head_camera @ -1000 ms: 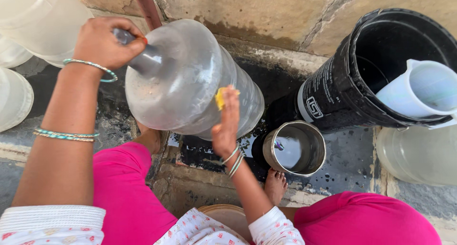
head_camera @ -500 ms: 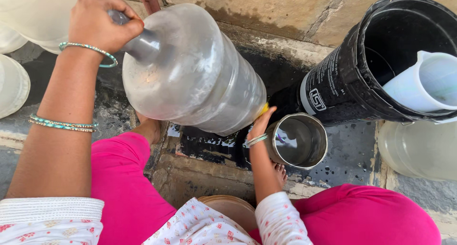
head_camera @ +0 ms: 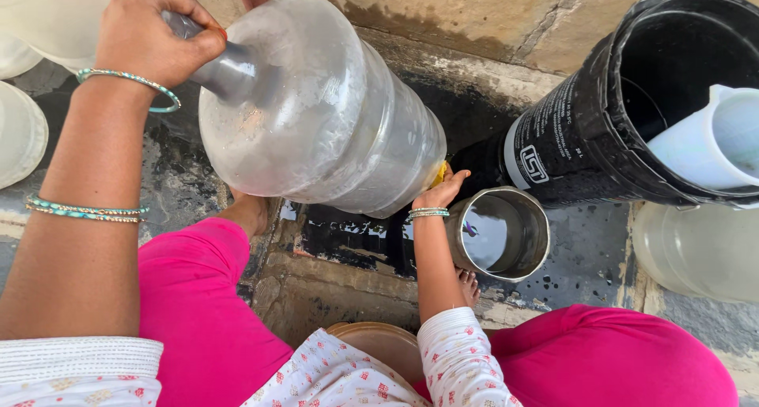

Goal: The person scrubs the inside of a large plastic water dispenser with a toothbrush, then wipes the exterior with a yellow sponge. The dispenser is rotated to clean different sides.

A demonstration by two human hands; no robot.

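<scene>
**Big water jug tipped over the wet stone**

My left hand (head_camera: 154, 39) was closed tight around the neck of the large clear plastic jug (head_camera: 316, 110), holding it tilted with the neck toward the far left and the base swinging down to the right. My right hand (head_camera: 443, 192) reached under the jug's base, pressed against it with a small yellow scrubber (head_camera: 439, 174) pinched between fingers and plastic; most of that hand was hidden behind the jug, so I could not tell how far the fingers curled.

Just right of my right wrist stood a steel pot (head_camera: 500, 233) with water in it, on the dark wet slab (head_camera: 348, 237). Farther right leaned a black bucket (head_camera: 601, 138) with a white jug (head_camera: 711, 142) resting inside. Pale containers (head_camera: 20, 134) sat at the left edge, and another pale container (head_camera: 700, 249) sat near the bucket.
</scene>
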